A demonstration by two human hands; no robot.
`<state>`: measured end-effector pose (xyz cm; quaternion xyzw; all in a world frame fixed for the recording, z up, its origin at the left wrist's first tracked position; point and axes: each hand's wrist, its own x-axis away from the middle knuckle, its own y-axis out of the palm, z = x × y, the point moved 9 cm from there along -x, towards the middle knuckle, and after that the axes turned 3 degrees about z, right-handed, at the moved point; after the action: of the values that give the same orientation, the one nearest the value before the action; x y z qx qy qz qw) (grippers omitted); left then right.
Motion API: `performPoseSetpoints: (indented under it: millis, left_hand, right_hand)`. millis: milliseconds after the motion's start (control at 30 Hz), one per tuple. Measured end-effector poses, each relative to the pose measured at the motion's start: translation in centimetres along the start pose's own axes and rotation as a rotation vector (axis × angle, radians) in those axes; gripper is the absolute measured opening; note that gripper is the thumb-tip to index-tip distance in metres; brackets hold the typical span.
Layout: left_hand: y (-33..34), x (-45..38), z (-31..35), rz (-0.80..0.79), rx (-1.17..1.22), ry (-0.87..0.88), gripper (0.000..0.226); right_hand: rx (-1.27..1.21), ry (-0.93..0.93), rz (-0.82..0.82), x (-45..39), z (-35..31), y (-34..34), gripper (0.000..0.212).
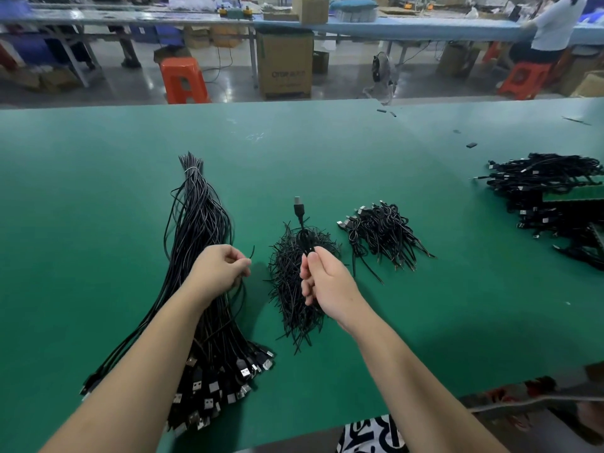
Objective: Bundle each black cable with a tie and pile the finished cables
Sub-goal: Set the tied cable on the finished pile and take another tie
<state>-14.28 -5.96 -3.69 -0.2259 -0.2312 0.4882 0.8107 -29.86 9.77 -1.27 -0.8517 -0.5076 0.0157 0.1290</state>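
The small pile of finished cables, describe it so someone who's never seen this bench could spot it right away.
On the green table, three dark heaps lie ahead of the hands. The small pile of finished cables is the rightmost, just right of the loose ties. Unlike the long straight cable bundle, its cables are coiled short, with plugs pointing up-left.

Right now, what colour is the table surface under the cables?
Green, seen clearly in the head view: the table under the black cables.

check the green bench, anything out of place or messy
Mostly orderly: a long cable bunch, a tie pile and a small done pile sit apart. The only strays are small dark bits scattered on the table at the far right, away from any pile. I cannot tell what they are.
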Motion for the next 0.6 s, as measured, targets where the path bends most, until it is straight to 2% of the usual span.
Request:
performPoseSetpoints:
  millis: [100, 233, 367, 500, 600]
  left_hand:
    - [-0.2, 1.5, 1.9, -0.051, 0.288, 0.032, 0.010]
    - [0.4, 3.6, 5.4, -0.101, 0.381, 0.166, 0.022]
    - [-0.1, 4.9, 6.8, -0.092, 0.373, 0.237, 0.022]
    - [-0.2, 5.5, 7.0, -0.105, 0.373, 0.259, 0.012]
    - [0.1, 5.9, 7.3, -0.092, 0.375, 0.274, 0.013]
  right_hand:
    - [0.226, -0.143, -0.075, 0.6, -1.1, 1.0, 0.030]
    - [0.392, -0.269, -0.147, 1.6, -2.3, 2.8, 0.028]
    - [0.353, -0.242, -0.139, 1.6, -2.5, 2.7, 0.021]
    - [0.280, -0.245, -0.152, 1.4, -2.6, 2.8, 0.046]
    - [0.191, -0.294, -0.146, 1.3, -3.0, 3.2, 0.039]
